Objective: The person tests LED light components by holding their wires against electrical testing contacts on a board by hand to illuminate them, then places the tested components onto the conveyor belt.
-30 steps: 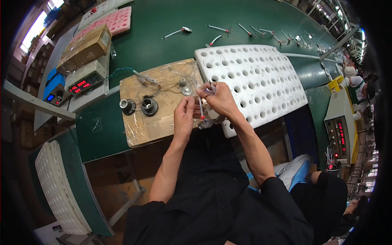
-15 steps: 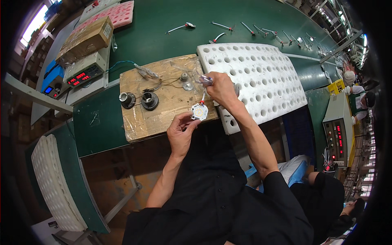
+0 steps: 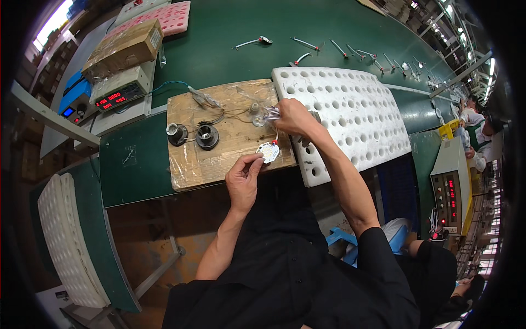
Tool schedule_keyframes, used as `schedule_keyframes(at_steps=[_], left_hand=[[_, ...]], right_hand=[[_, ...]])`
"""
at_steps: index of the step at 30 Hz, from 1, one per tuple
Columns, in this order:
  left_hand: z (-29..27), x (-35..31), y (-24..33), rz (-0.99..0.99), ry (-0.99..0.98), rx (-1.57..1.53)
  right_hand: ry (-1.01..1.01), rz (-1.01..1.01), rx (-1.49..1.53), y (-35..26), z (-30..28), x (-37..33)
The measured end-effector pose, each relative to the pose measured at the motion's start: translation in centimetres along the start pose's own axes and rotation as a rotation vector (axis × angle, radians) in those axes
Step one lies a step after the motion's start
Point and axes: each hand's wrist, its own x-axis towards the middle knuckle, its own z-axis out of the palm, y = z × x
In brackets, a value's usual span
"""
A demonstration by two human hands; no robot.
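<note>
From the head camera, looking down, the person's left hand (image 3: pixel 244 178) pinches a small round white LED board (image 3: pixel 268 152) by its edge at the near rim of a wooden work board (image 3: pixel 230 137), fingers closed on the disc. A thin wire runs from the disc toward twelve o'clock up to the right hand (image 3: pixel 293 118), which is closed around a small silvery part with wire leads (image 3: pixel 271 113) over the far right corner of the wooden board; what exactly the fingers clamp is too small to tell. Just at nine o'clock from that hand a small clear bulb-like piece (image 3: pixel 255 109) sits on the wood. Two round dark sockets (image 3: pixel 207 137) stand on the left part of the wooden board, at ten o'clock from the left hand, with thin wires leading up to a clear plastic bundle. Touching the board's right edge, at three o'clock, lies a white foam tray full of round holes (image 3: pixel 350 120). All this rests on a green desk (image 3: pixel 219 44). At ten o'clock, well apart, stands a grey meter with red digits (image 3: pixel 118 93), a brown cardboard box (image 3: pixel 126 49) behind it, and a pink foam tray (image 3: pixel 164 13) farther off. Loose metal pins (image 3: pixel 329 46) lie along the far desk at twelve to one o'clock. Another white foam tray (image 3: pixel 68 241) leans at eight o'clock.
</note>
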Motion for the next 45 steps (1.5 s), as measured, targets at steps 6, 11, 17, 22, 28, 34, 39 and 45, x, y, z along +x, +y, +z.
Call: schedule_keyframes(at_steps=[6, 11, 17, 22, 28, 34, 39, 45], left_hand=[[-1.6, 0.0, -0.4, 0.24, 0.0, 0.387], [-1.4, 0.1, -1.2, -0.018, -0.007, 0.198], [-0.8, 0.4, -0.8, -0.034, 0.109, 0.121], [-1.2, 0.3, -1.4, -0.007, 0.206, 0.08], [-1.6, 0.1, -1.7, -0.087, 0.196, 0.449], [-1.0, 0.6, -0.9, -0.033, 0.151, -0.093], [-1.1, 0.3, -0.2, -0.093, 0.127, 0.027], [-0.7, 0.5, 0.0, -0.039, 0.121, -0.169]], right_hand=[[0.098, -0.302, 0.304, 4.3, 3.4, 2.3], [0.324, -0.432, 0.667, 6.6, 5.8, 3.2], [0.128, -0.222, -0.069, 3.6, 3.0, 1.7], [0.189, -0.276, -0.126, 2.4, 1.8, 0.7], [0.001, -0.145, -0.252, 2.1, 1.6, 1.3], [0.044, -0.095, -0.206, 1.9, 1.6, 0.8], [0.041, -0.095, -0.174, 3.6, 2.6, 1.5], [0.093, -0.037, -0.052, 4.6, 3.4, 2.0]])
